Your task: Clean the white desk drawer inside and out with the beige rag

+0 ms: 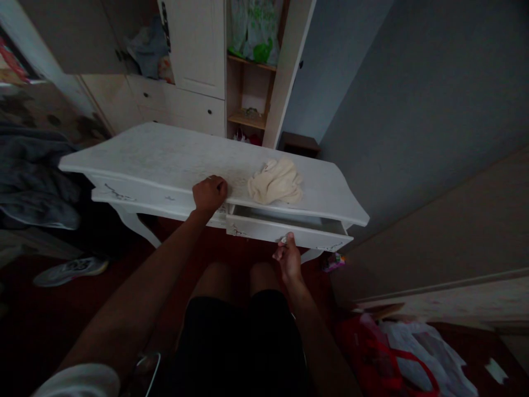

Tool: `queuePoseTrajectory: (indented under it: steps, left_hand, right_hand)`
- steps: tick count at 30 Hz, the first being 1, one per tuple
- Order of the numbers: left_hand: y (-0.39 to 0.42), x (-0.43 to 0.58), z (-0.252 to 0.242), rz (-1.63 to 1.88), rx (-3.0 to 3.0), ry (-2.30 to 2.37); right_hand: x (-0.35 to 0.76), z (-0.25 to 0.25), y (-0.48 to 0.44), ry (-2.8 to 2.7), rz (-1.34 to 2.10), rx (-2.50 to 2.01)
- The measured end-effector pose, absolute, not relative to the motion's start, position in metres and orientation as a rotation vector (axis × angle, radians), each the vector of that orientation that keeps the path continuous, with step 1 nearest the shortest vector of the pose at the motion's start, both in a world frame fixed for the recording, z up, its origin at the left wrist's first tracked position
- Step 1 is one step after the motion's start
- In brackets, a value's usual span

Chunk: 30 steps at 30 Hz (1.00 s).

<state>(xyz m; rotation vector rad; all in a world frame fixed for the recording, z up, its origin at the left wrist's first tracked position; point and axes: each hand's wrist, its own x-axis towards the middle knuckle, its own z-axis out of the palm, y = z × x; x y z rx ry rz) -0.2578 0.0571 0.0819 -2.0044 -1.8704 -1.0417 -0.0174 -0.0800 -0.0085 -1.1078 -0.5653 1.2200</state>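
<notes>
A white table with curved edges stands in front of me, its top smudged with grey marks. Its right drawer is pulled partly out, and the little of its inside that shows is dark. My right hand pinches the knob at the drawer's front. Resting on the tabletop's front edge, my left hand is curled closed, with nothing visible in it. A crumpled cream cloth lies on the top, right of my left hand and behind the drawer.
Behind the table stands a white wardrobe with open shelves holding bags. Grey clothing is heaped at the left, above a shoe on the floor. Red bag and white plastic bag lie at lower right.
</notes>
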Motion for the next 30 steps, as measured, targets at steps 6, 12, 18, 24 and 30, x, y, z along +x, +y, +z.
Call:
queuePoseTrajectory:
  steps: [6, 12, 18, 24, 30]
  left_hand:
    - [0.058, -0.258, 0.081, -0.997, -1.977, -1.863]
    - [0.055, -0.256, 0.081, -0.963, -1.972, -1.88]
    - [0.052, -0.254, 0.084, -0.982, -1.984, -1.905]
    - [0.05, -0.253, 0.085, -0.975, -1.985, -1.895]
    - [0.052, -0.253, 0.08, -0.988, -1.99, -1.839]
  right_hand:
    - [-0.018, -0.007, -0.054, -0.518, 1.23, -1.135]
    - [-0.011, -0.009, -0.032, -0.538, 1.277, -1.168]
    - [-0.011, -0.007, -0.017, -0.532, 1.264, -1.178]
    - [-0.011, -0.01, -0.007, -0.569, 1.241, -1.159]
    - [-0.002, 0.007, -0.018, -0.488, 1.495, -1.261]
